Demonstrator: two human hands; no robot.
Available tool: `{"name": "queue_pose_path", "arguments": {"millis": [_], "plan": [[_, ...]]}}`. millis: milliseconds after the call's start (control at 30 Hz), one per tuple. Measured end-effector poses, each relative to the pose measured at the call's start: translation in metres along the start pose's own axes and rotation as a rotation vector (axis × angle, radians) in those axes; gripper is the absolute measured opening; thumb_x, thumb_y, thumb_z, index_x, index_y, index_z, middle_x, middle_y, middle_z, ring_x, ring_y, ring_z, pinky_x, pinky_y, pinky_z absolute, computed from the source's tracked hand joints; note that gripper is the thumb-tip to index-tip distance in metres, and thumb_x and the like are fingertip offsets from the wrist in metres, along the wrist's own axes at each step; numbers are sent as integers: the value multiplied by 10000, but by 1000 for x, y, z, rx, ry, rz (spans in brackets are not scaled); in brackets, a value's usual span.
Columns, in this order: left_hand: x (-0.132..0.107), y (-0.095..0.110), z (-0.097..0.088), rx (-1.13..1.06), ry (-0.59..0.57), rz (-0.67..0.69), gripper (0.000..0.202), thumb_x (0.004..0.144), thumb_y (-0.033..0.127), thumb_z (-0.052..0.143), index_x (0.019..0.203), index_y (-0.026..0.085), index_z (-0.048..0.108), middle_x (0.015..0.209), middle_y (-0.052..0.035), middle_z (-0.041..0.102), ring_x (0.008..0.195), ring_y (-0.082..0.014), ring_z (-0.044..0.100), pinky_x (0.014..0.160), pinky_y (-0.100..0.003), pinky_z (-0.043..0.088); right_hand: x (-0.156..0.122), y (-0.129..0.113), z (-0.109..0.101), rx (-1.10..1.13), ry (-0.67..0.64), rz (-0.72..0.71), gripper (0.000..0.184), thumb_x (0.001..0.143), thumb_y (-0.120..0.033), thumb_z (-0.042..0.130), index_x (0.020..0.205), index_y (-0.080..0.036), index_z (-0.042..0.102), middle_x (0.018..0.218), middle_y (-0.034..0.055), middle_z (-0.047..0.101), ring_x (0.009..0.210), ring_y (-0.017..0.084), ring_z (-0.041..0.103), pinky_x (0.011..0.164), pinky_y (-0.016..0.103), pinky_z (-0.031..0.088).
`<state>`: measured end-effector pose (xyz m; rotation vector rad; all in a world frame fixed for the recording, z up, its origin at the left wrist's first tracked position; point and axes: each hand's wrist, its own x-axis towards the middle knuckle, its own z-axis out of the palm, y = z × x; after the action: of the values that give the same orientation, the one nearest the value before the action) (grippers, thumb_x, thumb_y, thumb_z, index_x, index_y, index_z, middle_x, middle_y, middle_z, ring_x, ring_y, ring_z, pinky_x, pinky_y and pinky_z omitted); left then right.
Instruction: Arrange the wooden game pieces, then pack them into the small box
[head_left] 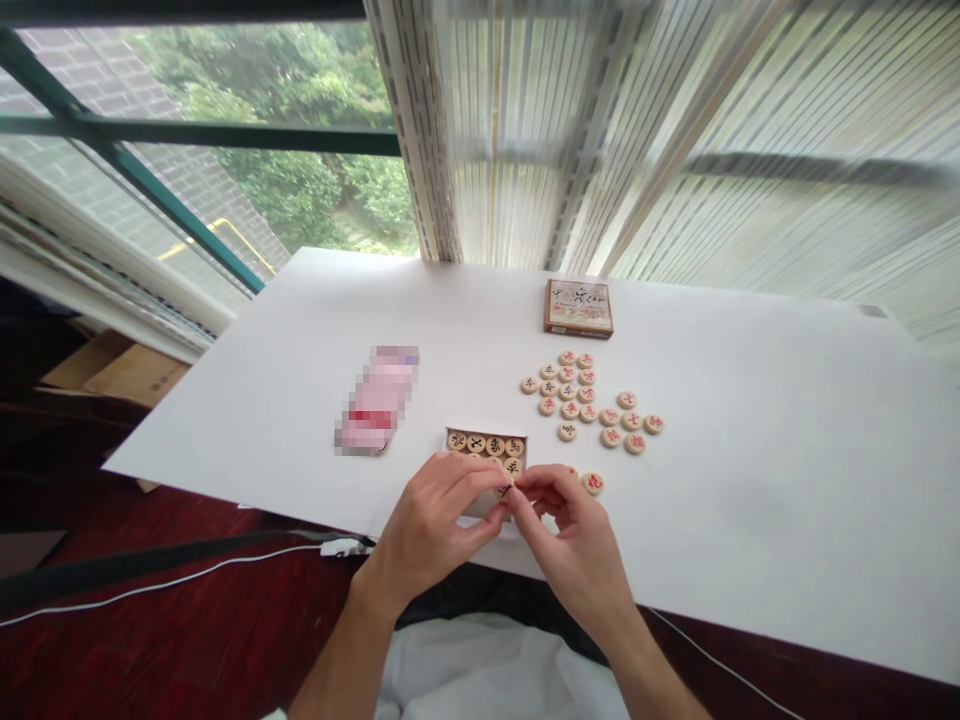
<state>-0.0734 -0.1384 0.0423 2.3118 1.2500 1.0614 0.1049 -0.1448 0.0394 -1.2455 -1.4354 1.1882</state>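
A small open box (487, 444) holding several round wooden chess pieces sits near the front edge of the white table (750, 480). My left hand (435, 520) and my right hand (574, 530) meet over the box's near side, fingers pinched together on one wooden piece (508, 489) with a dark mark. Several loose pieces (589, 405) with red and black characters lie on the table just beyond my right hand. One more piece (592, 483) rests beside my right fingers.
The box lid (577, 307) lies farther back. A pink blurred object (379, 400) lies left of the box. A white cable (225, 565) runs over the dark floor below the table. Windows and a striped curtain stand behind.
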Motion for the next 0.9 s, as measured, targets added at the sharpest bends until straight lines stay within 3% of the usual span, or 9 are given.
{"name": "queue_pose_path", "arguments": {"millis": [167,300,567,900], "plan": [[-2,-4,-3,28,-9,-54,294,850,136,681,1119,223,600,1074,-47,711,1010,-202,657,895,-358,507,-8,8,-6,-176,86,-210,73,950,-192,580,982,-221,638,865,19,644,713,134,584,673,263,503],[-5,-9,-8,74,-28,-107,260,856,162,680,1100,215,607,1055,-43,708,994,-203,650,894,-363,499,-16,25,-13,-276,73,-347,136,937,-121,576,1010,-217,640,857,19,634,668,119,553,665,247,496],[-6,-11,-11,104,-93,-135,255,868,212,710,1106,220,618,1014,-28,703,964,-186,632,883,-349,482,-20,41,-17,-325,-88,-323,188,961,-132,552,1099,-225,637,886,32,646,727,137,608,685,241,515],[-1,-13,-8,75,-176,-148,230,867,210,707,1085,235,638,1015,-22,700,987,-196,617,908,-377,456,-17,40,-16,-332,-152,-268,173,979,-155,531,1099,-235,626,870,26,626,743,144,612,691,256,500]]}}
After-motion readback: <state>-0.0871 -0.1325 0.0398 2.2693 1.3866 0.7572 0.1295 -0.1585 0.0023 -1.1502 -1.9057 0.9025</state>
